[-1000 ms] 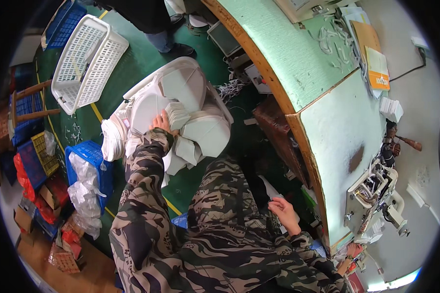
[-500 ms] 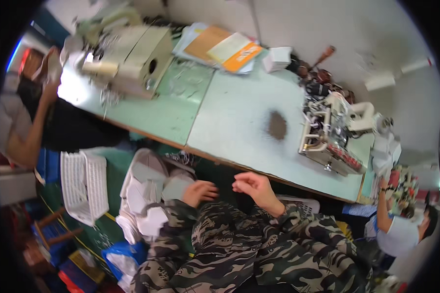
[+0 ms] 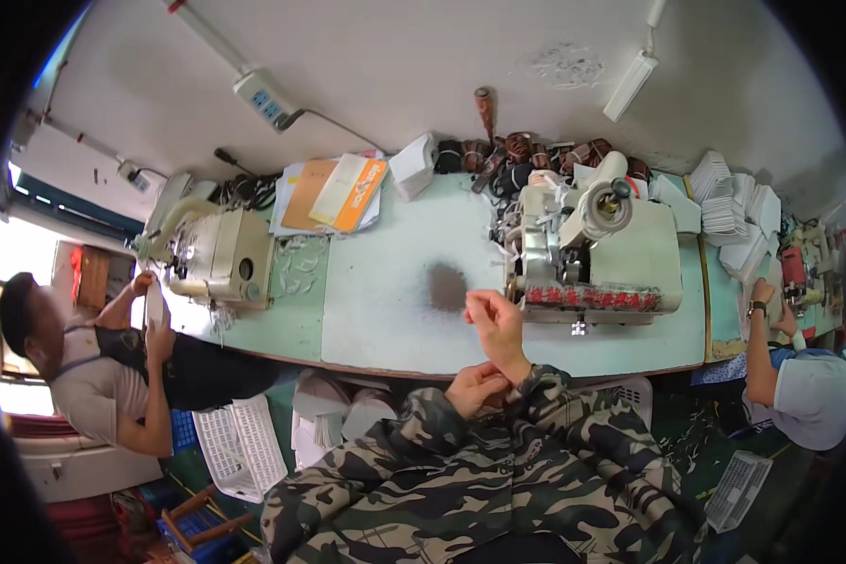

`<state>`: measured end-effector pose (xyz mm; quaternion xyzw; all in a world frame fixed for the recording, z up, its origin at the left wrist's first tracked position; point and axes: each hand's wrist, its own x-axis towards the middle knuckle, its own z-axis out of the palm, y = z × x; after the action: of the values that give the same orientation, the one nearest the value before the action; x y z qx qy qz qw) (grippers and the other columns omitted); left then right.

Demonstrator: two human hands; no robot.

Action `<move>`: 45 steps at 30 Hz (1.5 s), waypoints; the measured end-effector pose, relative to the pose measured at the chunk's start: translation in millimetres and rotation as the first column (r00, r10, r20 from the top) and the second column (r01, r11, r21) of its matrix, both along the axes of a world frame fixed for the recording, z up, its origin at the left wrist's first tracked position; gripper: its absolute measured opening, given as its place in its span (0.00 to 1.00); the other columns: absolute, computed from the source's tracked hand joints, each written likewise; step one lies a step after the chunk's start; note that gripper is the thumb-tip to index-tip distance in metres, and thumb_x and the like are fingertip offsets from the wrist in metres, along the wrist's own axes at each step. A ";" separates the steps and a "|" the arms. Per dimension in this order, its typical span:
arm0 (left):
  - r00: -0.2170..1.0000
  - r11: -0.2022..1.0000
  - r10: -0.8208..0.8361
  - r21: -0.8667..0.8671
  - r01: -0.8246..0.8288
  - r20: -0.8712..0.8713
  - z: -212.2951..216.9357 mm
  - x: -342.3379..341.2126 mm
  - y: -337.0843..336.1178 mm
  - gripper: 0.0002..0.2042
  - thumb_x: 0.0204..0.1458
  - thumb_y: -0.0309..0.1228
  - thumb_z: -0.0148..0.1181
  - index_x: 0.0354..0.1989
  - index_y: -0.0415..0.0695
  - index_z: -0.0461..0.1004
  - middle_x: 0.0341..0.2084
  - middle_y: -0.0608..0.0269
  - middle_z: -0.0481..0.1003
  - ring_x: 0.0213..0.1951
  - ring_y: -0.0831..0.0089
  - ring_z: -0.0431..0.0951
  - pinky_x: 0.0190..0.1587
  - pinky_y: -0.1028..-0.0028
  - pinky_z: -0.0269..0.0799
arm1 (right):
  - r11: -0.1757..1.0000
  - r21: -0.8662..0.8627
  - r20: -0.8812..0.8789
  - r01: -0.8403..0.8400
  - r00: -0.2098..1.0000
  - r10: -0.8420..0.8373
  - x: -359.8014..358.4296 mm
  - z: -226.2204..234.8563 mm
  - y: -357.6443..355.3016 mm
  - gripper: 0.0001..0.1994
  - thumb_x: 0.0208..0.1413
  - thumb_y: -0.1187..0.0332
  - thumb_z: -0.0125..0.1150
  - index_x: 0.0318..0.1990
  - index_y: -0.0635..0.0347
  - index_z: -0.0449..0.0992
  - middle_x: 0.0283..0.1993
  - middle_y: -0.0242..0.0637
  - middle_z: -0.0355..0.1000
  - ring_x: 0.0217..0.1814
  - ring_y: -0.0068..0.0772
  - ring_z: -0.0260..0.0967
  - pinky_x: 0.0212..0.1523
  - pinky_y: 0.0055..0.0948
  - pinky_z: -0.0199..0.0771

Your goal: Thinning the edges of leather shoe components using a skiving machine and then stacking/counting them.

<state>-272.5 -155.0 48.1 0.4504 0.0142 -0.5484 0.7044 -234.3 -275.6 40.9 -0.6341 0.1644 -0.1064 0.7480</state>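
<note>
My right hand (image 3: 496, 329) is raised over the front edge of the pale green table (image 3: 385, 310), its fingers curled in and nothing visible in them. Close below it, my left hand (image 3: 475, 388) has its fingers bent together against the right wrist, beside the camouflage sleeve cuff (image 3: 543, 378). Whether those fingers pinch the cuff is hidden. Just right of my right hand stands a cream sewing machine (image 3: 620, 254) with a red-marked front. A dark stain (image 3: 447, 285) marks the tabletop to the left of that hand.
Another sewing machine (image 3: 218, 254) stands left, near a co-worker (image 3: 103, 371) holding a white piece. Folders (image 3: 334, 193), stacked white pieces (image 3: 412, 167) and brown and black bundles line the wall. A second co-worker (image 3: 804, 390) sits right. White baskets (image 3: 244, 451) stand on the floor.
The view has swung level and to the right. My left hand has moved from apart to against my right wrist. The right hand now shows higher, over the tabletop.
</note>
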 end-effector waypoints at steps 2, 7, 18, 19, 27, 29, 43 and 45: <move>0.957 0.957 -0.289 0.046 0.287 0.024 11.8 47.7 9.3 0.18 0.60 0.35 0.53 0.55 0.37 0.68 0.36 0.50 0.78 0.30 0.64 0.82 0.32 0.72 0.79 | 0.992 -0.121 0.005 0.030 1.000 -0.029 -10.8 -8.8 -20.7 0.10 0.57 0.68 0.60 0.42 0.66 0.75 0.28 0.34 0.75 0.29 0.19 0.71 0.34 0.20 0.71; 0.271 0.760 -0.400 0.482 -0.436 0.876 -42.2 259.6 2.5 0.32 0.44 0.40 0.68 0.56 0.39 0.65 0.40 0.50 0.76 0.39 0.54 0.78 0.44 0.63 0.74 | 0.922 -0.384 -0.108 -0.041 0.994 -0.001 -43.0 -14.5 -41.8 0.13 0.53 0.68 0.63 0.42 0.67 0.76 0.28 0.37 0.76 0.29 0.21 0.72 0.32 0.23 0.71; 0.128 0.528 -0.730 0.673 -0.517 0.671 -75.9 439.0 -36.8 0.51 0.28 0.43 0.76 0.64 0.43 0.52 0.51 0.45 0.66 0.56 0.47 0.64 0.58 0.57 0.63 | 0.912 -0.370 -0.407 -0.176 0.913 0.011 -21.3 -9.9 -7.8 0.15 0.52 0.66 0.65 0.44 0.66 0.76 0.31 0.40 0.77 0.30 0.27 0.74 0.34 0.24 0.73; 0.169 0.530 -0.723 0.695 -0.485 0.669 -68.7 437.6 -34.2 0.51 0.28 0.44 0.76 0.64 0.43 0.53 0.51 0.45 0.67 0.56 0.48 0.65 0.58 0.58 0.64 | 0.904 -0.375 -0.420 -0.204 0.907 0.031 -17.5 -7.2 -5.2 0.16 0.51 0.66 0.66 0.45 0.66 0.75 0.32 0.40 0.77 0.31 0.29 0.74 0.35 0.25 0.74; 0.659 0.672 -0.695 -0.066 0.738 0.289 -92.4 287.5 66.3 0.30 0.45 0.38 0.67 0.54 0.34 0.67 0.42 0.56 0.77 0.43 0.68 0.79 0.49 0.69 0.73 | 0.326 -0.913 -0.175 -0.244 0.958 0.227 42.1 84.9 11.8 0.48 0.35 0.56 0.75 0.64 0.64 0.57 0.61 0.51 0.61 0.62 0.49 0.61 0.60 0.38 0.61; 0.695 0.612 -0.704 -0.369 0.699 0.148 -57.9 217.5 59.1 0.31 0.46 0.41 0.66 0.59 0.40 0.68 0.51 0.57 0.72 0.54 0.71 0.70 0.58 0.69 0.64 | 0.269 -0.898 -0.274 -0.347 0.922 0.274 32.7 77.8 14.8 0.50 0.35 0.53 0.75 0.65 0.66 0.55 0.61 0.53 0.61 0.62 0.49 0.60 0.61 0.37 0.60; 0.238 0.980 -0.150 0.176 -0.092 0.959 -40.4 163.4 44.3 0.14 0.47 0.30 0.64 0.42 0.39 0.74 0.33 0.53 0.76 0.33 0.63 0.77 0.36 0.69 0.74 | 0.863 -0.487 -0.292 0.134 0.906 -0.305 -21.7 -40.4 29.7 0.48 0.39 0.54 0.73 0.63 0.73 0.53 0.55 0.57 0.65 0.57 0.53 0.63 0.59 0.40 0.63; 0.247 0.971 -0.186 0.216 -0.101 0.951 -40.7 160.7 52.0 0.15 0.45 0.29 0.65 0.41 0.38 0.75 0.35 0.52 0.74 0.35 0.59 0.77 0.36 0.67 0.74 | 0.601 -0.797 -0.198 0.061 0.914 -0.354 -19.5 -28.9 40.8 0.49 0.37 0.57 0.72 0.64 0.71 0.51 0.54 0.55 0.62 0.57 0.56 0.58 0.58 0.44 0.59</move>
<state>-111.7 -103.0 7.4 0.7706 -0.3687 -0.1696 0.4914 -253.8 -234.8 12.1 -0.8778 0.3009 -0.1446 0.3436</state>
